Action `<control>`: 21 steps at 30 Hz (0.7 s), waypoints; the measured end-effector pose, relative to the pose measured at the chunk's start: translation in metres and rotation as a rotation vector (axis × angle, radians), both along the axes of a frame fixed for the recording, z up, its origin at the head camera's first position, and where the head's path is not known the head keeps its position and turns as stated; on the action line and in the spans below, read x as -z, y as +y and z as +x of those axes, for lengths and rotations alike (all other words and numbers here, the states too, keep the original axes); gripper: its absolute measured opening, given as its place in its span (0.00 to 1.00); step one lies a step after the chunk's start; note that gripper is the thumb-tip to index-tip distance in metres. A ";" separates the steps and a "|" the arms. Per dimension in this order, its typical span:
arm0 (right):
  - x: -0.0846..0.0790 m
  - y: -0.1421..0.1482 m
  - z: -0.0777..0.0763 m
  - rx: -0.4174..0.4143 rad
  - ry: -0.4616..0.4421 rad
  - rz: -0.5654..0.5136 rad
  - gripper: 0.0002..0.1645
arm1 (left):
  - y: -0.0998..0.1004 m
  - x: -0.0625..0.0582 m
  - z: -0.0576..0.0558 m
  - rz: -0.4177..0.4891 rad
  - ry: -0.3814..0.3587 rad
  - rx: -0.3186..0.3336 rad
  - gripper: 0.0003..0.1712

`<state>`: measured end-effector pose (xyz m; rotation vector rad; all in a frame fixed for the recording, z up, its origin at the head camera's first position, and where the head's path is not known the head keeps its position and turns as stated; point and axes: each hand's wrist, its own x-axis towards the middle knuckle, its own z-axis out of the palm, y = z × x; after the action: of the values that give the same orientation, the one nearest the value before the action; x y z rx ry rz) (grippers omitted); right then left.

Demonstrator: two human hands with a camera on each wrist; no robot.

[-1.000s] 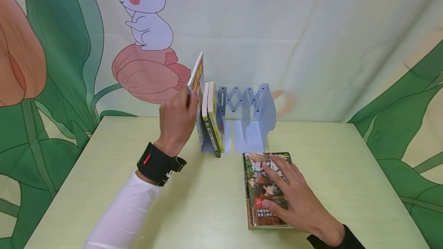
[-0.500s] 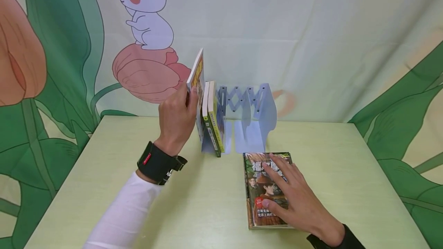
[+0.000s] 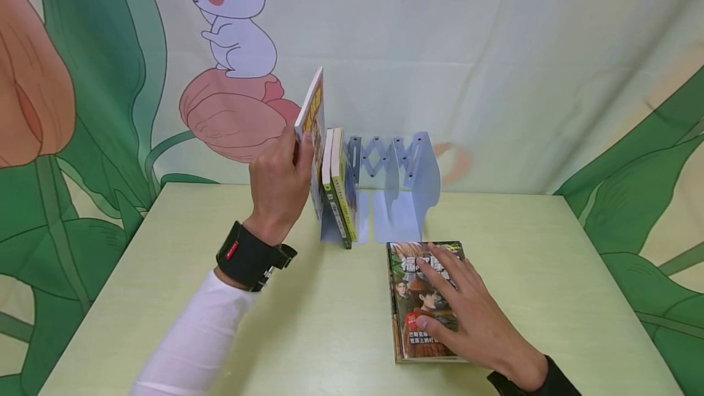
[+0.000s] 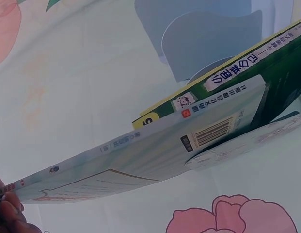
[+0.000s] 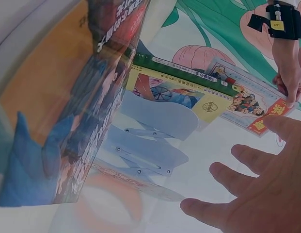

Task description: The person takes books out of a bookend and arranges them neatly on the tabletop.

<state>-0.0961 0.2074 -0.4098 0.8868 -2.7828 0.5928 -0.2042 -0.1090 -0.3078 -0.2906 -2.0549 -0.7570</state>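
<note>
My left hand (image 3: 280,182) grips a thin, pale-spined book (image 3: 312,115) by its upper edge, thumb on the near side. This book stands upright and slightly tilted at the rack's left end, rising above its neighbours. In the left wrist view the book's barcode side (image 4: 203,141) shows, its lower end between a green book and the end panel. A green book (image 3: 337,216) and a yellow book (image 3: 346,206) lean together in the light-blue metal bookend rack (image 3: 426,182). My right hand (image 3: 475,313) rests, fingers spread, on a small stack of books (image 3: 423,304) with a dark illustrated cover.
The pale table (image 3: 308,322) ends at a printed curtain (image 3: 495,78) close behind the rack. The rack's thin dividers and crossed linkage (image 3: 376,156) stand to the right of the books. The stack lies just in front of the rack.
The thin book has risen a little in my left hand, its top edge higher and the hand slightly up and left. My right hand and the stack stay put.
</note>
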 end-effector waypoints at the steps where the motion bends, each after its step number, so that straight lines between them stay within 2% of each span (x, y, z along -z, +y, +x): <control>1: 0.000 0.000 0.000 0.000 -0.001 -0.001 0.47 | 0.000 0.000 0.000 0.001 0.002 -0.001 0.16; 10: 0.000 0.000 0.000 -0.003 -0.001 -0.011 0.46 | 0.001 -0.001 0.001 0.015 0.022 0.001 0.16; 21: -0.001 0.001 0.000 -0.001 -0.008 -0.015 0.46 | 0.001 -0.008 0.005 0.040 0.057 -0.013 0.16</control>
<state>-0.0956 0.2080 -0.4092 0.8855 -2.7818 0.6176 -0.1989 -0.1082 -0.2998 -0.2731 -1.9843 -0.7728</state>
